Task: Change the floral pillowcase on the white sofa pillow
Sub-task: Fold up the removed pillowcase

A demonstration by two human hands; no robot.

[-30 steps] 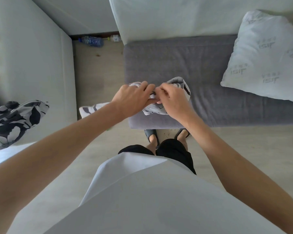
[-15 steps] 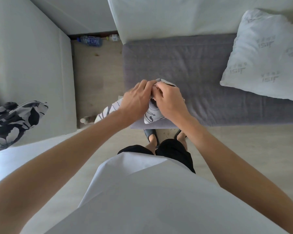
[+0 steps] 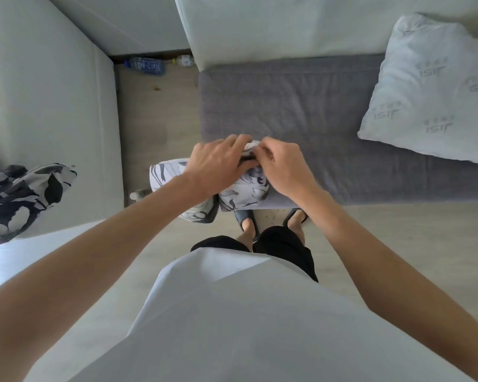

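Observation:
A white pillowcase with grey floral print hangs bunched over the near left corner of the grey sofa seat. My left hand and my right hand meet at its top edge, and both pinch the cloth there. Part of the fabric droops below my left wrist toward the floor. The bare white pillow with faint grey lettering lies on the right end of the seat, apart from both hands. A darker black-and-white floral cloth lies on the white surface at the left.
A white sofa back stands behind the seat. A white cabinet or bed side walls the left. A blue-labelled plastic bottle lies on the wood floor in the gap. My feet in slippers stand at the seat's front edge.
Both hands stay together on the pillowcase's top edge. More of the fabric has come loose and now hangs lower and further left under my left wrist.

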